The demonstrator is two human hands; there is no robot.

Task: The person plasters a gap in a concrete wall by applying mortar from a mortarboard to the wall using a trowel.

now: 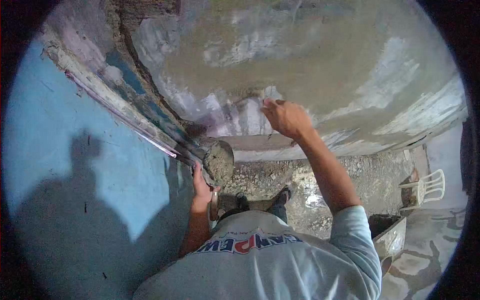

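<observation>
Mottled wall [310, 65], right hand [289, 118] curled near it, contents unclear; left hand [202, 189] around a mortar-filled pan [231, 152].

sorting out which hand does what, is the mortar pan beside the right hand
No, the mortar pan is at the left hand, while the right hand is up at the patchy wall.

Plastered wall [320, 55], twelve o'clock: grey-brown, patched chalky white, violet tinge low down. 
Side wall [45, 120], nine o'clock: sky blue, darkened by grey-blue shadow. 
Mortar [219, 162], dial centre: speckled grey-beige. 
Shirt [270, 272], six o'clock: pale grey-blue; lettering [245, 243], dark blue and red. 
Chair [429, 188], three o'clock: cream. 
Container [392, 239], four o'clock: greyish, dark inside.
</observation>
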